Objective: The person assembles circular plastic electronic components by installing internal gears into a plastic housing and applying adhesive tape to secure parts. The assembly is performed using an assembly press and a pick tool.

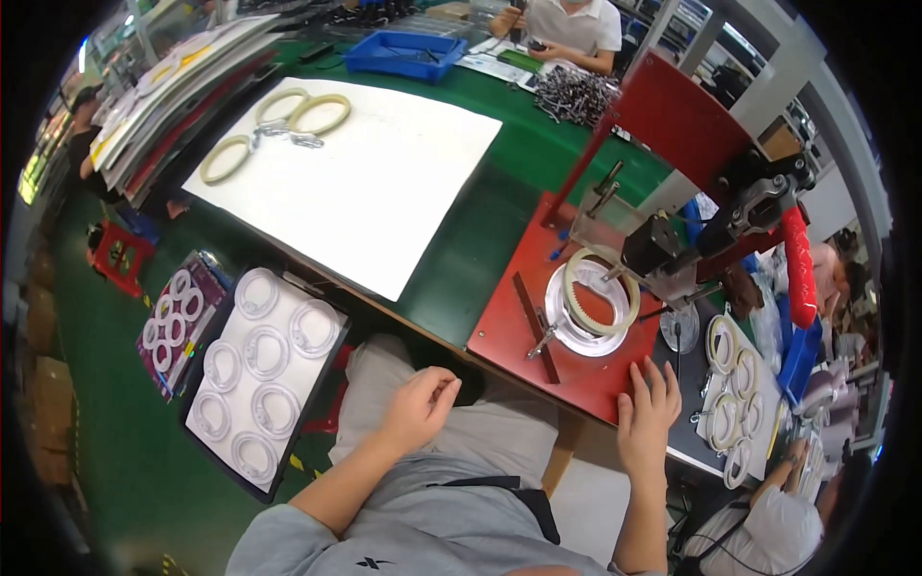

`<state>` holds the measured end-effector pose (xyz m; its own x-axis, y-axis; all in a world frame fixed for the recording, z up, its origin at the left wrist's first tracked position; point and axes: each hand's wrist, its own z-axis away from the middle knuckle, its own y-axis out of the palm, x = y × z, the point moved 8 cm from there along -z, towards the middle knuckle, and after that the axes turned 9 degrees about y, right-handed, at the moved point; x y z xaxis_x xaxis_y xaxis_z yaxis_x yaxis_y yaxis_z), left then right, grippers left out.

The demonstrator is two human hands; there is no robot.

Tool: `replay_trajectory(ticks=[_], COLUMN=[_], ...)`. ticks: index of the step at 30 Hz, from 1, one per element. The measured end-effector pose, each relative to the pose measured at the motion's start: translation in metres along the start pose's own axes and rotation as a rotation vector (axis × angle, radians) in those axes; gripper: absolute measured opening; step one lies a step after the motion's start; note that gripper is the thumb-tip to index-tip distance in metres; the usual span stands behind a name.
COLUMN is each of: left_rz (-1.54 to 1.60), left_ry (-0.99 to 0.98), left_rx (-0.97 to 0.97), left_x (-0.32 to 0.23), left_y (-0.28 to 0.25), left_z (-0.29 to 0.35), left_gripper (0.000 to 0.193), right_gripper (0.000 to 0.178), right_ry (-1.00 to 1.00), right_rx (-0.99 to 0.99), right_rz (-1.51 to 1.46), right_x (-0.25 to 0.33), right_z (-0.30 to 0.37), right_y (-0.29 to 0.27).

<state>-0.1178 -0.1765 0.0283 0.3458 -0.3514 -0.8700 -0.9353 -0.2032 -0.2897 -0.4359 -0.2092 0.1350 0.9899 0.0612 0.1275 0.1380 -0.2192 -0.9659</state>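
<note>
My left hand (423, 408) is held over my lap with its fingers curled together, and no object shows in it. At the front right corner of a red base plate (499, 322), my right hand (650, 413) rests with fingers apart, holding nothing. Beyond that hand, a cream ring (629, 312) with a toothed inner edge leans in a round white holder (588, 347) on the plate. A small metal piece (543, 342) sits at the holder's left edge. Above them stands the press's dark clamp (663, 248), with its red handle (797, 269) on the right.
A white sheet (384, 182) bears several cream rings (322, 113) at its far left. To my left, a tray (245, 331) holds several clear rings. More rings (727, 422) lie on a board at right. Across the table, a person (576, 29) works beside a blue bin (405, 56).
</note>
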Motion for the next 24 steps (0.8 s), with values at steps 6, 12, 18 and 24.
replay_trajectory(ticks=[6, 12, 18, 24], left_rz=[-0.046, -0.431, -0.702, -0.715], left_ry=[-0.281, -0.187, -0.242, -0.434], left_rx=[0.135, -0.018, 0.009, 0.468], left_x=[0.102, 0.097, 0.133, 0.207], left_y=[0.022, -0.015, -0.036, 0.004], left_z=[0.051, 0.041, 0.000, -0.038], left_gripper=[0.022, 0.031, 0.050, 0.057], right_gripper=[0.046, 0.044, 0.038, 0.028], right_ry=[-0.097, -0.062, -0.032, -0.249], right_rx=[0.026, 0.091, -0.006, -0.072], right_rz=[0.022, -0.114, -0.267, -0.722], right_x=[0.013, -0.008, -0.007, 0.056], right_z=[-0.002, 0.000, 0.001, 0.044], right_y=[-0.001, 0.004, -0.016, -0.032])
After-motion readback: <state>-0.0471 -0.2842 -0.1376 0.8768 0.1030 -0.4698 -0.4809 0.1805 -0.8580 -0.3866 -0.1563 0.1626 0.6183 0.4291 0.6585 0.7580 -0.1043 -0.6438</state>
